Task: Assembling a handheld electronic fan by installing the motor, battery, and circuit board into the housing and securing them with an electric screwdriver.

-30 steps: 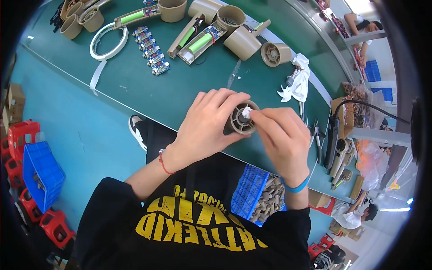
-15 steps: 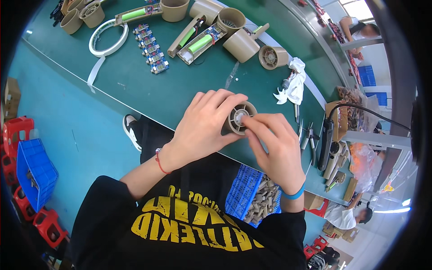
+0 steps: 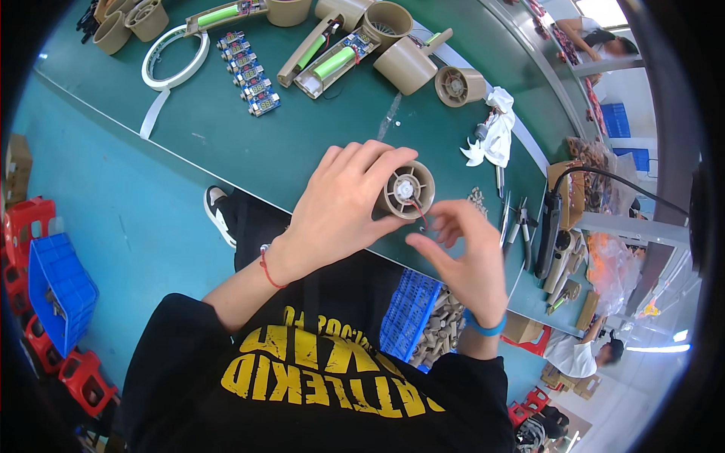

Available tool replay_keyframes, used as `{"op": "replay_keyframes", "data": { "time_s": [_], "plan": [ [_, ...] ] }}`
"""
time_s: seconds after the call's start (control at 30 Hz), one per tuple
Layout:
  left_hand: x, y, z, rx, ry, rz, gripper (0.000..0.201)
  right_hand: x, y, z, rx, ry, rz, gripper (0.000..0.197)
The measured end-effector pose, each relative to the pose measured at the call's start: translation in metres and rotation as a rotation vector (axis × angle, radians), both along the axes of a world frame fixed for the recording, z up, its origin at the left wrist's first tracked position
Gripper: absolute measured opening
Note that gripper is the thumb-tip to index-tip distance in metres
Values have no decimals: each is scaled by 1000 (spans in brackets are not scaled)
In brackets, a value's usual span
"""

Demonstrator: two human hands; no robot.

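My left hand [image 3: 332,198] is wrapped round a beige cylindrical fan housing [image 3: 429,195] at the front edge of the bench. Its spoked end faces up. In the middle of the spokes sits a white hub [image 3: 405,189], and a thin red wire [image 3: 420,210] runs from it over the rim. Just to the right, my right hand [image 3: 474,245] is open, thumb and fingers apart and slightly bent, close to the wire's end. Nothing shows in its grasp.
Circuit boards [image 3: 248,72], a tape roll [image 3: 145,62] and beige housings with green batteries [image 3: 332,64] lie at the back. Small screws [image 3: 477,200], pliers [image 3: 519,225] and a white fan blade [image 3: 473,153] lie right. A blue crate [image 3: 409,313] of beige parts stands below the edge.
My right hand has let go of the hub and drawn back to the lower right, its fingers parting. The white hub and red wire now show. My left hand still holds the housing.
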State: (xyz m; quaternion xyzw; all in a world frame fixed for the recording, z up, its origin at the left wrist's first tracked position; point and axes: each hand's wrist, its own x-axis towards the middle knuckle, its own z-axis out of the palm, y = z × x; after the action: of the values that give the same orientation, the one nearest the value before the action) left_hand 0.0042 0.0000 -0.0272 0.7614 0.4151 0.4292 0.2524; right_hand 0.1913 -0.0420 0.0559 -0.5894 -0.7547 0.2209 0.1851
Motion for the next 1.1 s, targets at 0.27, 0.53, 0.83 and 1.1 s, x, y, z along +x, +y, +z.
{"op": "replay_keyframes", "data": {
  "time_s": [0.27,0.53,0.83,1.1],
  "plan": [
    [0,-6,2,-15,1,4,66,5,1,-5,-188,469,-217,15],
    [-5,5,-6,-50,-35,0,67,-9,42,1,-373,370,-47,13],
    [-3,8,6,-25,41,-79,70,-1,66,15,-285,109,373,12],
    [-1,-4,14,-4,85,-68,68,-1,29,0,45,59,304,10]
  ]
}}
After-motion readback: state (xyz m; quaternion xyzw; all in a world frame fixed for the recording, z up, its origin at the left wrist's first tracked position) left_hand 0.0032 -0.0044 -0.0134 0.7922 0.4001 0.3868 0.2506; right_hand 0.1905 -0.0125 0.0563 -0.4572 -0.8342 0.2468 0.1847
